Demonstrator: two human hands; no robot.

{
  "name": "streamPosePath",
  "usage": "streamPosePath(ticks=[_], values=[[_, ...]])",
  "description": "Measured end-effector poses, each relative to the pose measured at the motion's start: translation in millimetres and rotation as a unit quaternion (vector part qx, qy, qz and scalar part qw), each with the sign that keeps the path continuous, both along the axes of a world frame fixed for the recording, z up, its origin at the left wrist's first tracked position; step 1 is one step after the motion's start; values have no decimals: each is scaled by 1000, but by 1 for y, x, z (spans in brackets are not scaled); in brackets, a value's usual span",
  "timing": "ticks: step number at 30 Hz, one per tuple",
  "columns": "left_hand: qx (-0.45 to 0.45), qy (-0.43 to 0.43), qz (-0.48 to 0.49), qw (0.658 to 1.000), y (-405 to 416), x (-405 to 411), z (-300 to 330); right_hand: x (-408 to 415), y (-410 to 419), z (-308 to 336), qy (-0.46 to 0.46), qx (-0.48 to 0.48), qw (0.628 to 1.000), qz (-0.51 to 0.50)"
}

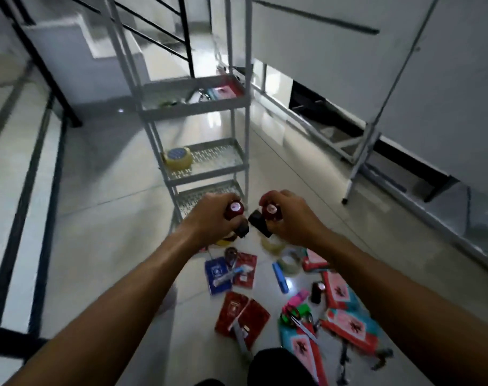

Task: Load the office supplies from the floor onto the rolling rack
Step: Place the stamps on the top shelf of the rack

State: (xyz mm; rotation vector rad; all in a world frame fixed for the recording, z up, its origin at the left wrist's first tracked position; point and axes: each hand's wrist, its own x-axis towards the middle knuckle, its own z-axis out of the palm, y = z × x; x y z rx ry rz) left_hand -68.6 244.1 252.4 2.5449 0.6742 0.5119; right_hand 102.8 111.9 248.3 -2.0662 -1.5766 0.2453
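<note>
Both arms reach straight forward over the floor (103,246), hands side by side just before the rack (206,162). The left hand (209,218) has its fingers curled round a red spool (233,211) (a black one beneath it); the right hand (290,218) grips another red spool (272,211) likewise. More supplies (242,313) lie scattered on the floor below.

Top tray (189,107) contents blurred; rack (238,37) top cut off by upper edge.

Tape roll (178,159) on rack (209,174) shelf (middle); supplies (293,296) on floor before it.
</note>
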Motion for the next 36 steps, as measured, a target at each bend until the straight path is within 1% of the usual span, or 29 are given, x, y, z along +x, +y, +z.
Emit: streamPosePath(ticks=[2,6,11,16,20,23,26,30,33,36], values=[[3,-11,29,1000,28,-10,23,-6,37,24,5,-6,1000,14],[26,4,72,997,78,-23,84,-10,98,85,8,10,999,45],[60,-55,136,987,137,-32,191,-2,172,196,-26,9,995,98],[142,-132,184,964,182,-24,313,15,241,320,-69,84,983,151],[172,-174,225,943,211,-14,380,33,289,390,-78,141,974,159],[176,-147,264,937,233,-3,401,41,320,408,-50,168,972,154],[169,-118,288,935,251,10,398,41,348,403,-62,161,973,152],[142,-119,285,940,273,24,386,46,377,392,-34,149,979,136],[117,-91,280,949,285,29,378,50,397,388,-7,136,981,140],[100,-61,282,952,294,28,372,46,412,382,-11,115,981,159]])
